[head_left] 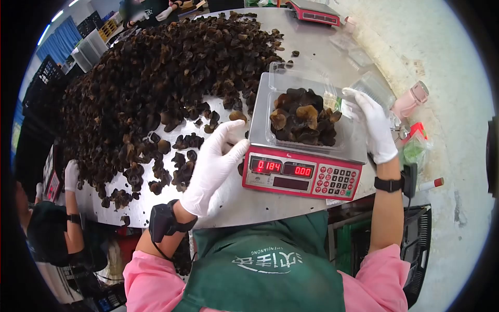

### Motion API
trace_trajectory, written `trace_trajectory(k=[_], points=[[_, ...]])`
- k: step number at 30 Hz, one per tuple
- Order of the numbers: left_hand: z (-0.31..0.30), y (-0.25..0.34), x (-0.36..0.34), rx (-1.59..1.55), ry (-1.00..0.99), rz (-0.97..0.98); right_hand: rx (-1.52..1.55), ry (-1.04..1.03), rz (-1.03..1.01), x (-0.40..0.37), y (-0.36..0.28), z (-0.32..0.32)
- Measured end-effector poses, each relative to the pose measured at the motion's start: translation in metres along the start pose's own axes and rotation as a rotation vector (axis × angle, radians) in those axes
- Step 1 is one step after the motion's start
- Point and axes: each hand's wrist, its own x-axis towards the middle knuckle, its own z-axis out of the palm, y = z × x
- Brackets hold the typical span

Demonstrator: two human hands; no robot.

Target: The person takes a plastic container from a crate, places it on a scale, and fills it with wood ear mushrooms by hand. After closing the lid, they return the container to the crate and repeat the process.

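Note:
A clear plastic tray (268, 136) of dark wood ear mushrooms (306, 115) rests on the plate of a red and silver digital scale (254, 179). Red digits on the scale's display read 0.184 and 0.00. My left hand (215, 164), in a white glove, is just left of the scale with thumb and fingers apart and nothing between them. On the other side, my right hand (371, 122), also gloved, has its fingers extended close to the tray's right edge and a small label. Loose mushrooms (184, 166) lie on the metal table (228, 208) beside my left hand.
A large heap of mushrooms (156, 78) covers the table's left and far parts. Plastic containers (371, 88) and a pink bottle (410, 99) stand to the right. Another scale (314, 13) sits at the far end. A co-worker's gloved hand (71, 174) is at far left.

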Motion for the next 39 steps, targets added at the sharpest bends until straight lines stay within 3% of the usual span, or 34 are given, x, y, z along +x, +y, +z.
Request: trace_trajectory(k=[1,3,7,13,14,15,16,17,19,21,23,24,29,31,33,35,37,39], points=[[0.005,-0.007,0.005,-0.054,-0.036,0.012,-0.004,0.004,-0.012,0.012,0.006,-0.002],[0.018,-0.007,0.007,-0.114,-0.113,-0.066,0.353,-0.023,0.191,0.042,0.025,-0.008],[0.038,-0.002,0.011,-0.186,-0.140,-0.075,0.616,-0.100,0.391,0.082,0.040,-0.008],[0.041,-0.002,0.021,-0.172,-0.087,-0.114,0.633,-0.053,0.442,0.098,0.042,-0.005],[0.042,-0.008,0.027,0.048,0.056,0.092,0.636,-0.049,0.440,0.097,0.042,-0.005],[0.042,-0.012,0.031,0.266,0.198,0.298,0.441,0.034,0.316,0.090,0.039,-0.002],[0.042,-0.004,0.038,0.329,0.223,0.373,0.245,0.116,0.196,0.082,0.034,0.003],[0.043,0.008,0.045,0.330,0.218,0.369,0.246,0.120,0.200,0.072,0.027,0.007],[0.049,0.029,0.060,0.711,0.070,0.575,0.053,0.133,0.010,0.049,0.002,0.016],[0.066,0.034,0.070,0.679,0.030,0.711,0.031,0.142,-0.033,0.035,-0.004,0.018],[0.072,0.031,0.079,0.896,-0.158,0.695,-0.137,0.102,-0.120,0.021,-0.006,0.016],[0.075,0.030,0.081,0.860,-0.137,0.761,-0.102,0.149,-0.232,0.009,-0.012,0.024],[0.061,0.038,0.080,0.392,-0.009,0.662,-0.150,0.173,-0.236,-0.034,-0.020,0.014],[0.045,0.045,0.076,0.180,-0.006,0.362,-0.131,0.195,-0.195,-0.044,-0.020,0.010],[0.019,0.042,0.077,0.007,0.038,0.210,-0.166,0.241,-0.292,-0.051,-0.017,0.006],[-0.007,0.020,0.087,0.027,0.189,0.401,-0.172,0.250,-0.317,-0.054,-0.010,-0.002],[-0.038,0.013,0.084,0.362,0.239,0.327,-0.222,0.267,-0.215,-0.062,-0.012,-0.006],[-0.060,-0.006,0.074,0.629,0.118,0.231,-0.185,0.273,-0.072,-0.068,-0.007,-0.005]])
